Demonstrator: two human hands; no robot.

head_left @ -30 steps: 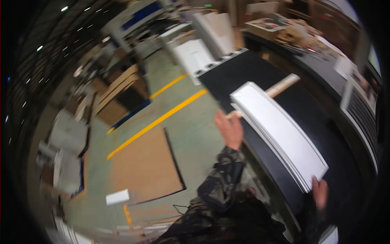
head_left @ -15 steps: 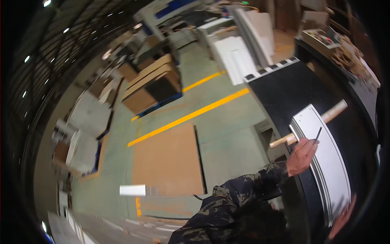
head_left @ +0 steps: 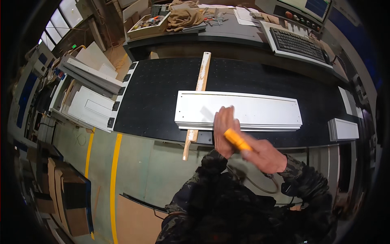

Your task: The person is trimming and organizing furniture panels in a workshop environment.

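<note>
Hands first: your left hand (head_left: 224, 131) reaches forward from the camouflage sleeve with its fingers laid flat and released on the near edge of the stack of white panels (head_left: 239, 111), palm down, wrist bent slightly upward, gripping nothing. Your right hand (head_left: 266, 156) sits just behind and to the right of it, clenched around an orange-handled tool (head_left: 237, 140) whose handle angles up and left toward your left hand; motion blur hides the working end of the tool, so you cannot tell what kind it is. A dark hose or cable (head_left: 256, 183) curves down from beneath your right hand toward your body. The white panels lie flat and lengthwise across the black perforated counter (head_left: 162, 93), their near long edge close to the counter's front edge. Under the stack's left part, a long wooden strip (head_left: 198, 97) runs front to back, sticking out past the panels on the far side and overhanging the counter's front edge on the near side. To the right, a small white block (head_left: 343, 129) rests at the counter's end, well apart from your hands. Beyond the counter, a keyboard (head_left: 298, 44) sits on a grey desk, and a tan cloth (head_left: 185, 18) lies heaped farther left.
</note>
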